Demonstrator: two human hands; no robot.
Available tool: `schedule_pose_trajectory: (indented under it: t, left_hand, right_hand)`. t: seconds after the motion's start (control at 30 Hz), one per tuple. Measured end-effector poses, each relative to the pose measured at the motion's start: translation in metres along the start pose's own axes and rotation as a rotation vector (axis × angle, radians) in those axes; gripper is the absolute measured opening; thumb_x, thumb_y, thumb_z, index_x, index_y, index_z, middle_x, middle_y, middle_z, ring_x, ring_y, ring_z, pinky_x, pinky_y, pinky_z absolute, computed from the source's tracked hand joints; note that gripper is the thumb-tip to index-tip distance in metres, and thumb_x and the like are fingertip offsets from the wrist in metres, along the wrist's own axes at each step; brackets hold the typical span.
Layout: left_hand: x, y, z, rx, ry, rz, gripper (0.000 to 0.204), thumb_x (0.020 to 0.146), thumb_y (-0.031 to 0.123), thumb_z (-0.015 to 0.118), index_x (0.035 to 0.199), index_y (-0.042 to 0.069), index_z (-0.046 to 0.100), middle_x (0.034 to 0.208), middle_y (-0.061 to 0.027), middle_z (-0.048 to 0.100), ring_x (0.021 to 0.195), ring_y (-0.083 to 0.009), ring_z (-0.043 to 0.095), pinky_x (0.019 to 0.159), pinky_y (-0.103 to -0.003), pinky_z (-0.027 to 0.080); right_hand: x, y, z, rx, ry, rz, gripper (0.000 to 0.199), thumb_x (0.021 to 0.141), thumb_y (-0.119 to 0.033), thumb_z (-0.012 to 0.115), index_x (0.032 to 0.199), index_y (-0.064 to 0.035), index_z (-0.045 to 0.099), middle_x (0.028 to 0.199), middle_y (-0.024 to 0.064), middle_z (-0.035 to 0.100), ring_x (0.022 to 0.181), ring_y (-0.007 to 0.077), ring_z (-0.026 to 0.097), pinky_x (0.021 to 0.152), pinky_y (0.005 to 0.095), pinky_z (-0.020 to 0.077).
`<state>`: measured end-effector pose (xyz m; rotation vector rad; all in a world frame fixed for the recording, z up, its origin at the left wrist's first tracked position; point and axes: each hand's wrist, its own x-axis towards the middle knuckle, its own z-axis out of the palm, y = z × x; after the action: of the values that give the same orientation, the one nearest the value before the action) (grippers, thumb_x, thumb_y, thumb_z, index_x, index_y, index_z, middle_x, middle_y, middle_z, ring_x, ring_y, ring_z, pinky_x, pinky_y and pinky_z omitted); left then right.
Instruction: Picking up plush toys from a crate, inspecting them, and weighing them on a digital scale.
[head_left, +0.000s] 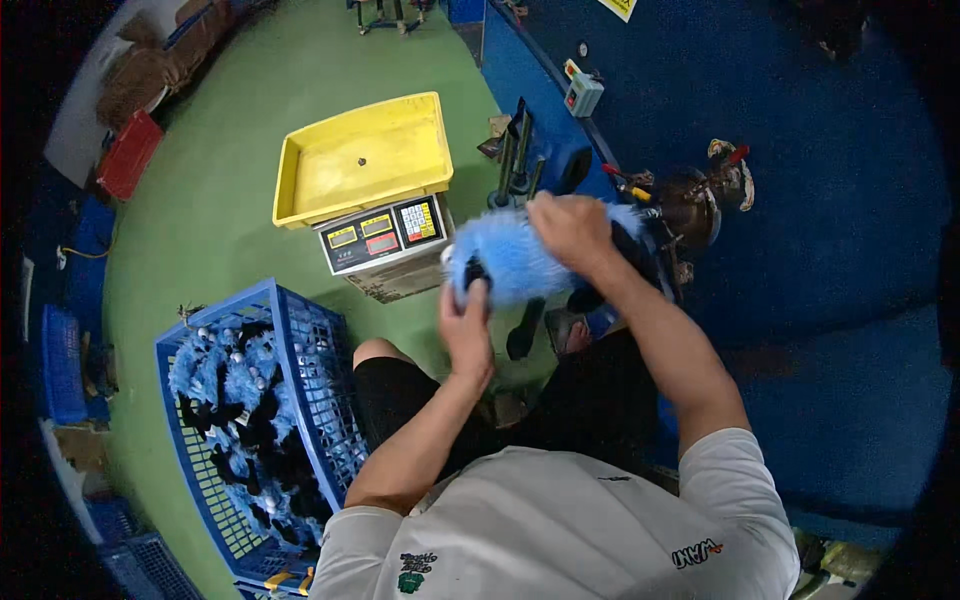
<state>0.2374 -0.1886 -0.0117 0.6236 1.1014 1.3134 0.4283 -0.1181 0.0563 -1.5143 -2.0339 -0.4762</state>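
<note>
A fluffy blue plush toy (512,262) with black parts and a white eye-like ball at its left end is stretched out in front of me. My right hand (572,232) is closed over its top, towards the right end. At the lower left end my left hand (466,330) grips it, thumb against a black patch and fingers partly hidden behind. The toy's right end reaches a metal machine fitting (688,208) on the blue wall; whether it sits over a nozzle there I cannot tell.
Left of my legs stands a blue plastic basket (290,375) full of blue and black plush toys (240,380). Ahead, a yellow tray (365,150) holding one small dark thing rests on a digital scale (385,235). A grey switch box (584,95) hangs on the blue machine wall (800,330).
</note>
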Motion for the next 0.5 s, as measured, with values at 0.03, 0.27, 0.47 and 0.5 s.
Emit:
schedule_pose_trajectory:
  t: [0.03, 0.27, 0.47, 0.5]
  left_hand:
    - [-0.004, -0.014, 0.021, -0.001, -0.033, -0.021, 0.05, 0.096, 0.017, 0.066, 0.14, -0.001, 0.051, 0.113, -0.0091, 0.065, 0.09, -0.0132, 0.059, 0.08, -0.026, 0.049]
    - [0.012, -0.009, 0.033, 0.065, -0.156, 0.068, 0.042, 0.096, 0.018, 0.067, 0.132, 0.001, 0.056, 0.095, -0.0046, 0.061, 0.079, -0.0117, 0.056, 0.073, -0.025, 0.051]
    - [0.011, 0.013, 0.036, 0.207, -0.129, 0.101, 0.044, 0.094, 0.014, 0.068, 0.133, 0.0, 0.055, 0.098, -0.0063, 0.062, 0.079, -0.0122, 0.056, 0.074, -0.025, 0.051]
    - [0.014, 0.013, 0.041, 0.246, -0.171, 0.132, 0.046, 0.093, 0.013, 0.069, 0.135, -0.001, 0.055, 0.1, -0.0075, 0.064, 0.08, -0.0125, 0.058, 0.074, -0.025, 0.051]
  right_hand:
    - [-0.006, 0.03, -0.005, -0.02, -0.053, 0.069, 0.027, 0.095, -0.026, 0.059, 0.074, -0.0103, 0.054, 0.058, 0.01, 0.06, 0.049, 0.0332, 0.057, 0.048, 0.0444, 0.0418]
    - [-0.019, 0.054, -0.001, -0.095, -0.045, 0.168, 0.03, 0.098, -0.029, 0.055, 0.076, -0.0092, 0.053, 0.059, 0.011, 0.06, 0.048, 0.0342, 0.053, 0.048, 0.0457, 0.0389]
    - [-0.021, 0.057, 0.002, -0.097, -0.081, 0.169, 0.031, 0.099, -0.031, 0.054, 0.078, -0.0082, 0.052, 0.058, 0.0111, 0.059, 0.047, 0.0339, 0.052, 0.049, 0.0462, 0.0388]
    - [-0.023, 0.066, -0.001, -0.102, -0.068, 0.188, 0.031, 0.099, -0.031, 0.054, 0.078, -0.0082, 0.052, 0.058, 0.0109, 0.059, 0.047, 0.0339, 0.052, 0.049, 0.0465, 0.0389]
